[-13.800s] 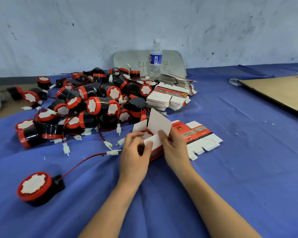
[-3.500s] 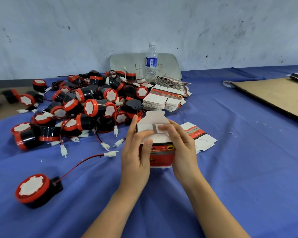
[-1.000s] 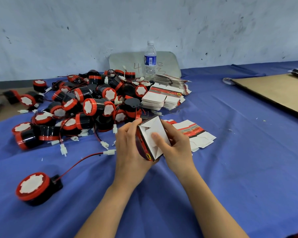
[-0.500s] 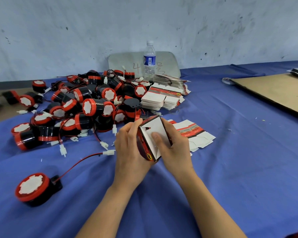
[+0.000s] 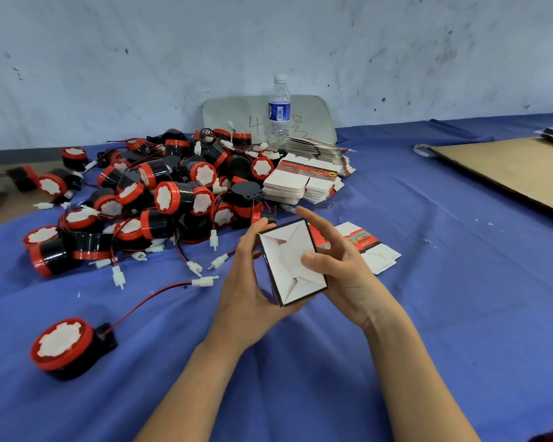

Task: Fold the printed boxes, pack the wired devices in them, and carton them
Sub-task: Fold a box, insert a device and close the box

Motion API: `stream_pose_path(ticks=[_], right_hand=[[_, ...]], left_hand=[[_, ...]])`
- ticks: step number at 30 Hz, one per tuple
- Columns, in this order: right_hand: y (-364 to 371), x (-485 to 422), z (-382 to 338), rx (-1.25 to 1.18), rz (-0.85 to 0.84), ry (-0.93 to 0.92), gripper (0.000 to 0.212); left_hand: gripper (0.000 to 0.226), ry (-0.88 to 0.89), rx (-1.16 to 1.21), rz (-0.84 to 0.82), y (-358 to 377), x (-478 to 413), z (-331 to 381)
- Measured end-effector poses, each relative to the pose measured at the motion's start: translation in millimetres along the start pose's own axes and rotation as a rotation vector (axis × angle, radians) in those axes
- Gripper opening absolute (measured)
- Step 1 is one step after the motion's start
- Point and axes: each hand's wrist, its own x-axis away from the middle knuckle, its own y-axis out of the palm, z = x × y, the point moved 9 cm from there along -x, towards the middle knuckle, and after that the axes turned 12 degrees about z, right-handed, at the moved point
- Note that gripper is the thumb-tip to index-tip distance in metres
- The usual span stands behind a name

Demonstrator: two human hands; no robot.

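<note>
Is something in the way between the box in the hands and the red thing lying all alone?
Nothing blocks it. Between the box and the lone device lie only blue cloth and the device's own wire.

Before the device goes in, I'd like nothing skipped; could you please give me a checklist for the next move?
1. Bottom flaps of the box interlocked and flat: ok.
2. Box gripped by left hand and right hand: ok.
3. Box's other end open: cannot tell, it faces away.
4. Loose device lying apart from the pile: ok.
5. Its connector lying free: ok.
</note>
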Motion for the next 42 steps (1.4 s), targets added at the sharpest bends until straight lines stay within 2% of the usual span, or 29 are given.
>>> stream_pose_path(ticks=[8, 16, 19, 22, 27, 31, 36, 42], right_hand=[[0.4, -1.4, 4.5, -0.042, -0.039, 0.031, 0.062], [-0.4, -2.1, 6.2, -0.057, -0.068, 0.055, 0.071], [-1.9, -1.7, 6.6, -0.031, -0.038, 0.049, 0.07], [-4.7, -2.5, 7.7, 0.041, 0.004, 0.037, 0.062], [-3.2, 2.0, 6.3, 0.065, -0.053, 0.077, 0.062], [-1.6, 5.2, 5.0, -0.013, -0.035, 0.07, 0.088], [-0.9, 5.8, 2.8, -0.034, -0.014, 0.064, 0.088], [0.5, 4.5, 4.5, -0.177, -0.053, 0.08, 0.108]], left_hand=[[0.1, 0.029, 0.007, -0.015, 1.4, 0.8, 5.0], [0.094, 0.132, -0.028, -0.034, 5.9, 2.2, 10.1], [0.089, 0.195, -0.077, -0.049, 8.7, 4.1, 14.5], [0.086, 0.176, -0.161, -0.062, 13.5, 4.9, 13.2], [0.08, 0.238, -0.162, -0.045, 14.6, 9.2, 24.0], [0.084, 0.163, -0.075, -0.052, 14.3, 9.3, 19.9], [0.087, 0.19, -0.018, -0.068, 14.3, 10.6, 23.3], [0.086, 0.143, 0.072, -0.103, 18.1, 6.1, 25.0]])
